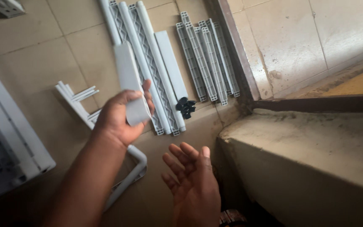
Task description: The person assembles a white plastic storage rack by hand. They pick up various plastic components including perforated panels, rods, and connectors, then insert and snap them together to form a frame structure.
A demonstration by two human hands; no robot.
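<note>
Holding 1 flat grey bar point(130, 84), the left hand point(120, 120) grips it; the right hand point(194, 185) is empty, fingers spread. Most grey parts point(209, 63) lie loose on the floor at 12 o'clock.

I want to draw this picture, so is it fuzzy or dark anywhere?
In the head view, the left hand and the grey flat bar it holds look slightly smeared; the open right hand is a little soft too. The bottom edge falls into dark shadow, while the floor tiles sit in even, soft light with no glare.
</note>
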